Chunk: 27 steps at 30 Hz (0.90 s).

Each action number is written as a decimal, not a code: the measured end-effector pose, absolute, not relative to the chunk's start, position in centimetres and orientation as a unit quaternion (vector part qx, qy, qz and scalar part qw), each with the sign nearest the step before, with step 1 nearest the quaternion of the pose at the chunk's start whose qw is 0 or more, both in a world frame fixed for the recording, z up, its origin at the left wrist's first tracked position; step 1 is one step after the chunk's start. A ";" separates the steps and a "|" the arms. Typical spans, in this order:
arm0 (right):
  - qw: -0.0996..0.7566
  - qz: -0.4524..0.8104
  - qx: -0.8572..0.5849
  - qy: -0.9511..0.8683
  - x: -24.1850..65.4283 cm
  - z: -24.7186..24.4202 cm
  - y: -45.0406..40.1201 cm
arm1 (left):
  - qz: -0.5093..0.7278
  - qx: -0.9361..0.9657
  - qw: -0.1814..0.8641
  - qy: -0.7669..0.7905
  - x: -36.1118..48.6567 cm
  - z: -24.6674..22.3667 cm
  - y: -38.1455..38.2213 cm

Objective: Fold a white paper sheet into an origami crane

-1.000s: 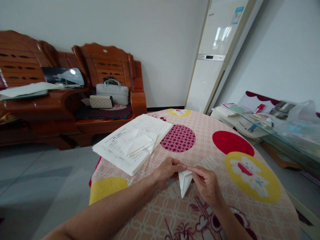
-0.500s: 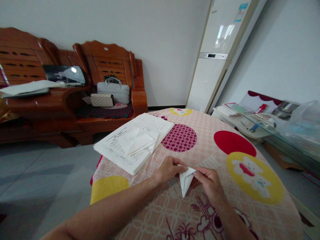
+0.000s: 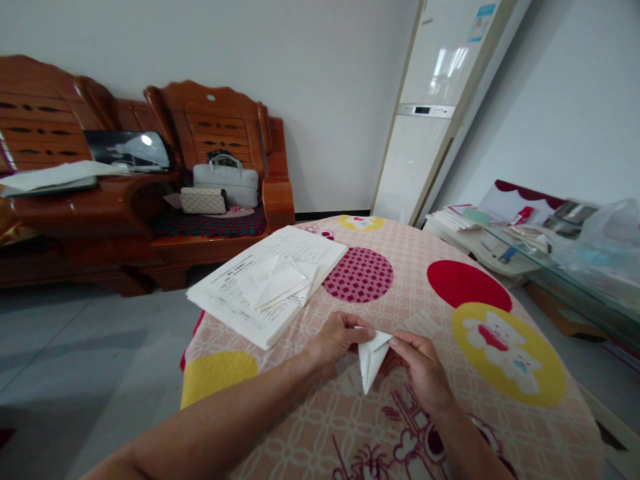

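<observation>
A small piece of folded white paper (image 3: 371, 365), shaped like a kite with its point toward me, is held just over the table. My left hand (image 3: 340, 339) pinches its upper left edge between thumb and fingers. On the upper right corner, my right hand (image 3: 419, 359) closes its thumb and fingers; part of those fingers is hidden beneath the paper. Left of my hands lies a stack of printed paper sheets (image 3: 310, 248), with several folded white papers (image 3: 277, 283) on top of it.
A patterned cloth covers the round table (image 3: 310, 427). Behind it stand wooden chairs (image 3: 215, 120) with a grey bag (image 3: 240, 183), and a tall white air conditioner (image 3: 417, 157). At the right is a glass-topped table (image 3: 555, 280) holding papers and a plastic bag.
Hardly anything differs. Both hands keep their pinch on the folded paper, and its tip has shifted very slightly left. The stack of sheets has stayed in place.
</observation>
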State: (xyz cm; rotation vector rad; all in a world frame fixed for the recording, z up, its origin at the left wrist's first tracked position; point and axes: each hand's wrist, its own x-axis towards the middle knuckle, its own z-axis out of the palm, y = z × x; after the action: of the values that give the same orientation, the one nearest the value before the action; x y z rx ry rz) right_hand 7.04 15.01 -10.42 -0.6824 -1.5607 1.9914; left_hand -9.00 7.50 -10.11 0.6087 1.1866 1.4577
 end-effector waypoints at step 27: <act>0.264 0.656 -0.284 -0.648 7.5 -9.6 15.2 | 0.608 0.265 0.562 0.494 -9.2 -9.3 7.1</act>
State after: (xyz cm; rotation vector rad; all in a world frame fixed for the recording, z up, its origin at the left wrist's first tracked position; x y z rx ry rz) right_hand 7.55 15.19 -9.64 -0.7680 -1.7516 1.7732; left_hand -9.17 7.09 -9.26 0.6235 1.1632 1.4331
